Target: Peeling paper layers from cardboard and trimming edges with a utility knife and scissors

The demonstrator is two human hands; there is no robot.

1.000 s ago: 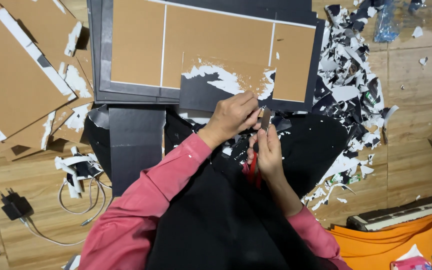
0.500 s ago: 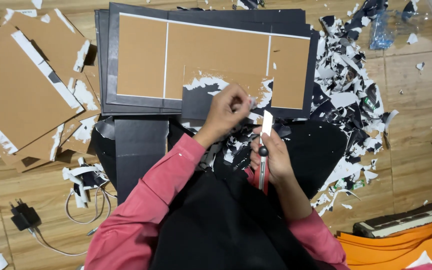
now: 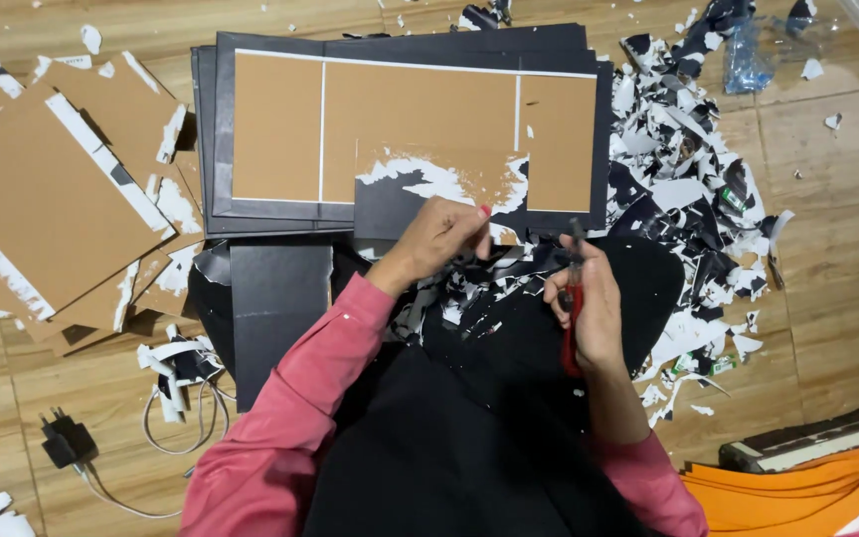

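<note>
A black board with brown cardboard panels lies on the floor ahead of me, its black paper partly torn away at the near edge. My left hand pinches the torn black paper at that edge. My right hand is shut on a red-handled cutter, its blade end pointing toward the board. Black and white paper scraps lie on my lap between both hands.
Brown cardboard sheets are stacked at the left. A heap of torn black and white scraps covers the floor at right. A charger with cable lies bottom left. Orange sheets and a grey strip sit bottom right.
The view has shifted, so the board sits lower. My right hand with the cutter moved right and down, away from my left hand, which stays at the torn edge.
</note>
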